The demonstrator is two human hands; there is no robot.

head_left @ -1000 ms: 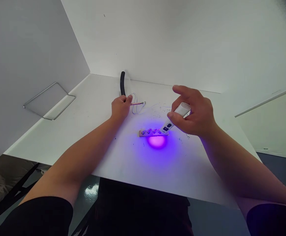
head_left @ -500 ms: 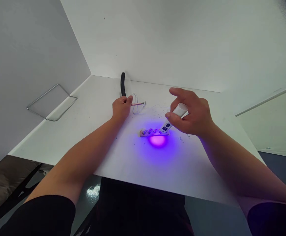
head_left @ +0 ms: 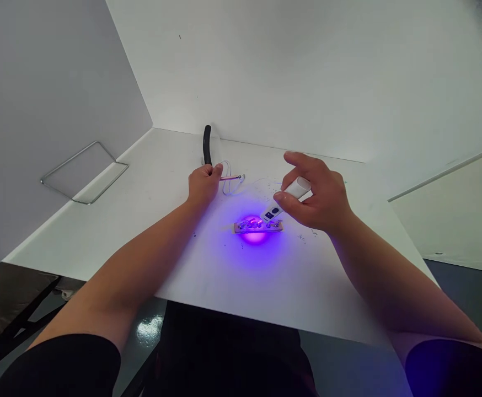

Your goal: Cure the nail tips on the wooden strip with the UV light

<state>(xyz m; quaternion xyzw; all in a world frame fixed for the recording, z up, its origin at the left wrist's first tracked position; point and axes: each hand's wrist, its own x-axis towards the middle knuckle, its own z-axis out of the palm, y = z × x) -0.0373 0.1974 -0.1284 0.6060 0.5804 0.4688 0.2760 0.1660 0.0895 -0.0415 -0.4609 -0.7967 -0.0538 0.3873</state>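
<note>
My right hand (head_left: pixel 322 194) grips a white handheld UV lamp (head_left: pixel 296 189), its index finger raised off it. The lamp slants down to the left, casting purple light over a narrow strip (head_left: pixel 277 227) on the table. Several small shiny pieces stand in a row along that strip; the glare blurs their shape. My left hand (head_left: pixel 202 184) is closed around a slim pinkish pen-like tool (head_left: pixel 229 177) with a metallic tip pointing right. The tip is apart from the strip, farther back. Behind the left hand rises a black curved tube (head_left: pixel 207 144).
A thin white cable (head_left: pixel 226 190) lies looped beside the tool tip. Small dark specks are scattered on the white table (head_left: pixel 224 281). A bent metal wire frame (head_left: pixel 84 172) stands at the left wall. White panels rise at the back and left.
My right hand has shifted the UV lamp slightly left, and the light spot has moved left along the strip. More of the strip's right end shows. My left hand holds nearly the same place.
</note>
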